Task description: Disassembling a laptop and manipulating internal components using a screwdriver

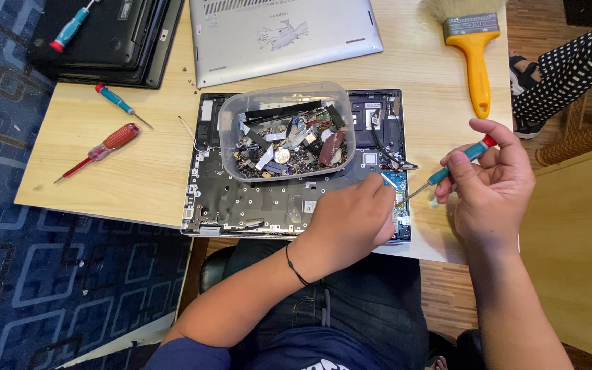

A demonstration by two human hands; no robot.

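The opened laptop chassis (255, 205) is lying at the centre of the small wooden table (138, 171), its bare inner frame facing up. The person's left hand (351, 223) is resting on its corner at about four o'clock, fingers curled down onto the small blue board (400, 195) there; whether they are pinching anything I cannot tell. Just to the three o'clock side, the right hand (491, 181) is gripping a teal-handled screwdriver (447, 170) between thumb and fingers, its tip slanting down toward that same corner.

A clear plastic tub (286, 130) of loose parts and scraps is sitting on the chassis toward twelve o'clock. Beyond it, a silver laptop cover (282, 34) is lying flat. At one o'clock, a yellow-handled brush (473, 48) is resting on the table. Toward nine o'clock, a red screwdriver (101, 149) and a small teal screwdriver (121, 105) are lying apart. At eleven o'clock, a dark laptop stack (111, 48) is carrying another teal screwdriver (71, 27).
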